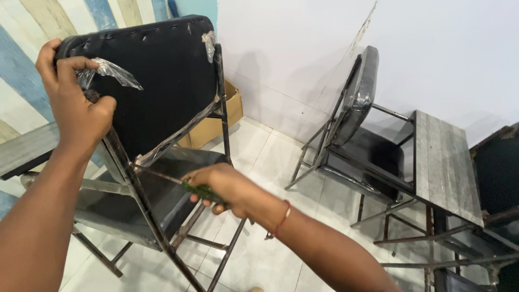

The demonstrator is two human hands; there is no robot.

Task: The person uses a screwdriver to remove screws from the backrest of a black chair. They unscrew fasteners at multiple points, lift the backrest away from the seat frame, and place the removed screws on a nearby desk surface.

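A black padded chair (162, 75) with a rusty metal frame stands tilted in front of me, torn clear plastic wrap (111, 71) hanging off its backrest. My left hand (73, 100) grips the top left corner of the backrest and the frame post there. My right hand (224, 189) is closed around the green handle of a screwdriver (201, 190), whose thin shaft runs left to the frame post just above the seat. A red thread bracelet sits on my right wrist.
A second black chair (359, 103) with an attached grey wooden writing tablet (446, 162) stands to the right by the white wall. A cardboard box (233, 105) sits in the corner behind the first chair. Another dark chair (500, 173) shows at the far right. White tiled floor (270, 254).
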